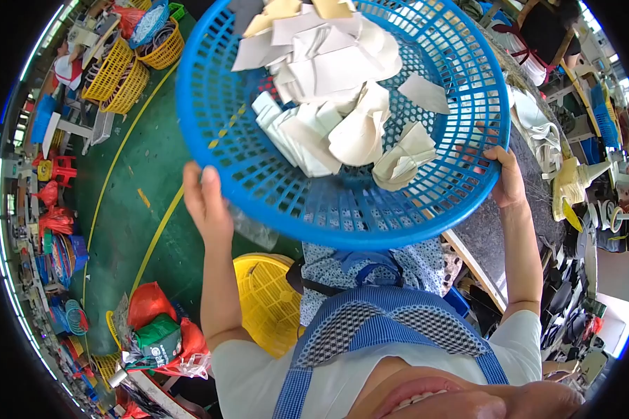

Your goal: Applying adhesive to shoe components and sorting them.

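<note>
A round blue plastic basket [377,239] with slotted walls is held up in front of me, tilted so its inside shows. My left hand [210,206] grips its rim at the left, fingertips up against the outer edge. At the right, my right hand [508,178] is closed round the rim, thumb on top and fingers partly seen through the slots. Inside lie bundles of flat white cut pieces [335,70]. Lower down are a fanned white stack [297,140], a rounded cream bundle [360,133] and a smaller folded bundle [404,157]. A single grey-white piece [425,94] lies apart.
Below the basket's left side stands a yellow basket [265,300]. Red and green bags [161,335] sit at lower left. A dark worktable [486,258] runs along my right. Yellow baskets [126,77] stand far left on the green floor [129,216] with yellow lines.
</note>
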Demonstrator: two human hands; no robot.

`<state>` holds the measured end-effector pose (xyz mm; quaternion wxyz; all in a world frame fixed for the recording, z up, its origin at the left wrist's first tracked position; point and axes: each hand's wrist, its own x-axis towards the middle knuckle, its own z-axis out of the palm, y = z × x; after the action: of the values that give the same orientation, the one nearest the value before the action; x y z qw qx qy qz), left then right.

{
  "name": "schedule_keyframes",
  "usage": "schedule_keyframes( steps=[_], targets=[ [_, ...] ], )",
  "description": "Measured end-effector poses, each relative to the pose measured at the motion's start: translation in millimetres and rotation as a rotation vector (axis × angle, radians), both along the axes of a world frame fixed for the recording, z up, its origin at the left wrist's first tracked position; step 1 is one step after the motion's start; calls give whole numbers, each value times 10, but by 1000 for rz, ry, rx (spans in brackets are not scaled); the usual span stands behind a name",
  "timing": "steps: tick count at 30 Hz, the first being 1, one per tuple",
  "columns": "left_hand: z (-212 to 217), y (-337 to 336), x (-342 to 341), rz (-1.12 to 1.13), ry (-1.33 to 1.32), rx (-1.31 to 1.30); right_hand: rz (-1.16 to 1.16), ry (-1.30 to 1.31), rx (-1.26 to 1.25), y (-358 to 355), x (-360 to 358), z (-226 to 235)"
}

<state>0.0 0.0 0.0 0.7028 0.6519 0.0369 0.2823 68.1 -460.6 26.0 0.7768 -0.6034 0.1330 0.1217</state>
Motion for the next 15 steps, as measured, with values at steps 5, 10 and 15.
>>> schedule_keyframes(
  steps=[5, 10, 15],
  targets=[
    [-333, 115, 276, -98, 369, 173, -39, -19, -108, -32, 162, -289],
    [-330, 481, 62, -36, 581, 244, -27, -335, -822, -258, 96, 65],
    [-408, 1199, -395, 221, 968, 2039, 72, -834, -967, -102, 832, 489]
  ],
)
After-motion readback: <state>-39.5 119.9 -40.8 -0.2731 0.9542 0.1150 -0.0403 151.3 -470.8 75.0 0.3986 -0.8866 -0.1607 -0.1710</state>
